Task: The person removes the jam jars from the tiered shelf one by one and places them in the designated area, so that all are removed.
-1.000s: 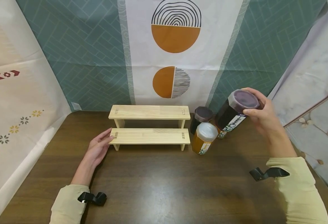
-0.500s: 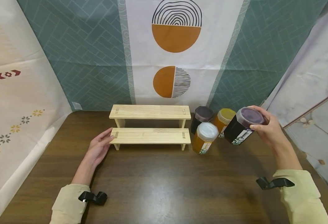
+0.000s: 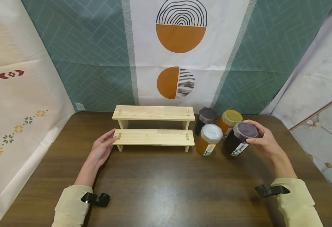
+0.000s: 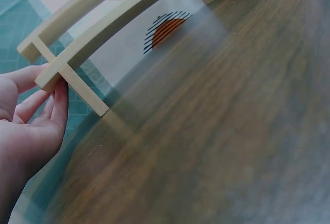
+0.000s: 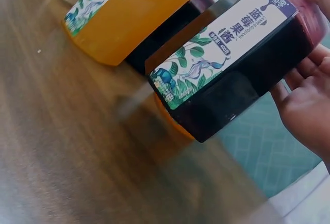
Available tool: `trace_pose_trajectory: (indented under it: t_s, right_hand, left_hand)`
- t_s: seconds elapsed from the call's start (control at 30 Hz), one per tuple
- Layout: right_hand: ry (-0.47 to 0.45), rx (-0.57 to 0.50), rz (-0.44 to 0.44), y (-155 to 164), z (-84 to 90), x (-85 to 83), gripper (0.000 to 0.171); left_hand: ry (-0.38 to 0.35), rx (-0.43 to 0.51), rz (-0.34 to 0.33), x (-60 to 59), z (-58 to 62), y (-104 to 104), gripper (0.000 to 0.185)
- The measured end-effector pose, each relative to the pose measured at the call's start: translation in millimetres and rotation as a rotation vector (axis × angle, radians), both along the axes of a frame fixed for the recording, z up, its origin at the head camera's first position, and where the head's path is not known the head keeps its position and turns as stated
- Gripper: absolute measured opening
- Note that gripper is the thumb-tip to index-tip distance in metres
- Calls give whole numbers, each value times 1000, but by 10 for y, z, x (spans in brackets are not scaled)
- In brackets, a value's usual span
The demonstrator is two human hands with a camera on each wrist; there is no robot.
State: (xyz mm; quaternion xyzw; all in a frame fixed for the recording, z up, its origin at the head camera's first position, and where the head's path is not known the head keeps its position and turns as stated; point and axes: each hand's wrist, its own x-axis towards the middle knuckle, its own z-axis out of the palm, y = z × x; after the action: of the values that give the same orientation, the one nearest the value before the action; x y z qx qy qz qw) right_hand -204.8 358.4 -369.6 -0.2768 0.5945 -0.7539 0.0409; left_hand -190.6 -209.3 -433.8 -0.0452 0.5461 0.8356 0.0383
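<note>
Head view — right hand [image 3: 263, 142] holds dark jar [image 3: 238, 140] tilted, lid upper-right.

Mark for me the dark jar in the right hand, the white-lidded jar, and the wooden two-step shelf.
dark jar [image 3: 241, 138], head view, on its side below the purple lid.
white-lidded jar [image 3: 212, 133], head view, middle of the lid.
wooden two-step shelf [image 3: 154, 137], head view, top of the lower step.

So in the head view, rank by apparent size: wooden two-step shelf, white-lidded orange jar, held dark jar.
1. Wooden two-step shelf, clearly largest.
2. White-lidded orange jar and held dark jar look alike; the tilt makes ranking unsure.
</note>
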Motion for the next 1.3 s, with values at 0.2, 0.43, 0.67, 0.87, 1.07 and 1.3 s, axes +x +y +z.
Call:
trace_pose_trajectory:
  t_s: [0.2,0.43,0.67,0.87,1.07,1.3]
  right_hand:
    - [-32,55,-16,-26,-185,42,59]
    - [-76,132,-41,-29,-221,57,59]
    - [-96,151,-16,-20,-204,58,58]
    - [-100,186,4,29,-239,39,62]
    - [-109,136,105,178,-387,91,57]
    - [118,-100,140,211,-108,172,46]
  left_hand:
    - [-4,-6,0,-1,4,-5,61]
    - [13,20,9,11,-4,-2,60]
    - [18,23,7,16,3,-1,59]
    - [18,26,0,-25,-3,4,60]
    - [-28,-19,-37,-43,11,1,61]
    - [11,-666,-3,67,371,137,71]
